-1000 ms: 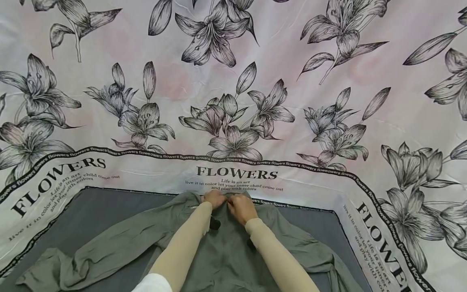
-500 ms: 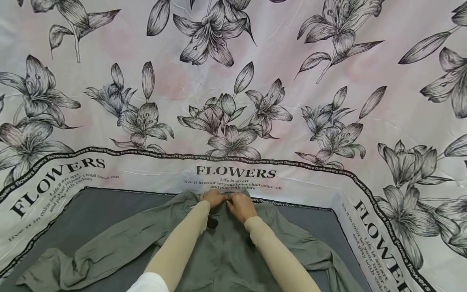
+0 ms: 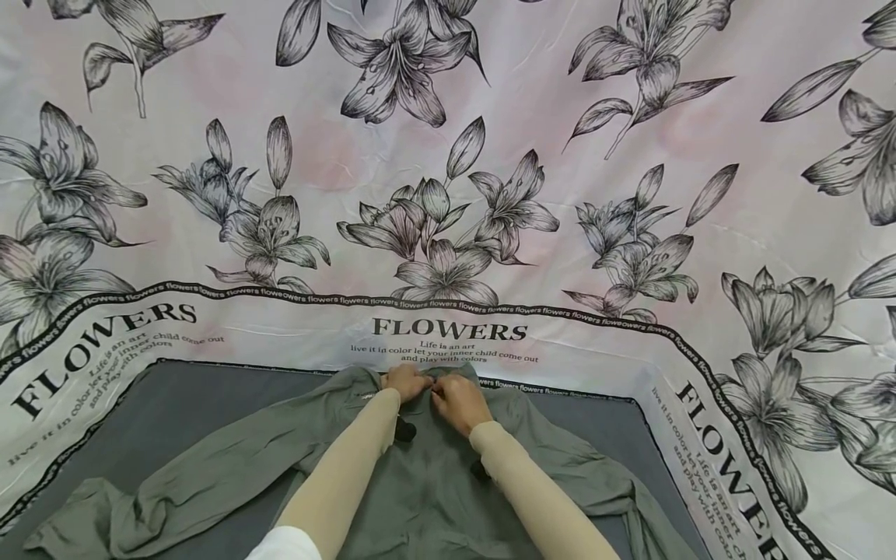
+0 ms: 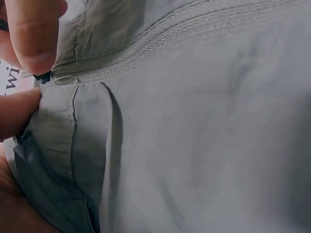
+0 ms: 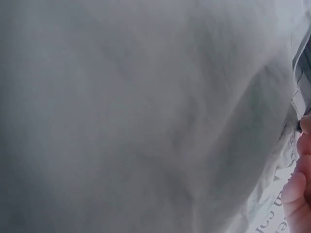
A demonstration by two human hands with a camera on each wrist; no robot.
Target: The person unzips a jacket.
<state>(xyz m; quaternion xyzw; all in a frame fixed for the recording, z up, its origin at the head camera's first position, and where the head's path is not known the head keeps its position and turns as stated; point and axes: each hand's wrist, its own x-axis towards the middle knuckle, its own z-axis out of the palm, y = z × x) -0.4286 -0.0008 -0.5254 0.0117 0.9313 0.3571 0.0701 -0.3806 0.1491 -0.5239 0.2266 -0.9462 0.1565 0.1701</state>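
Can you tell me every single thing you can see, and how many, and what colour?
Jacket: one, grey-green, spread over the panel.
Zip: one, grey, on the jacket.
Small dark piece: one, dark, at the zip's end by the left fingers; too small to name.
Panel: one, dark grey, under the jacket.
Cloth: one, white and pink, around the panel.
Flower drawings: many, black, across the cloth.
Big FLOWERS words: three, black, beside the panel.
Sleeves: two, beige, on the forearms.
Hands: two, bare, left and right, holding the jacket's neck.
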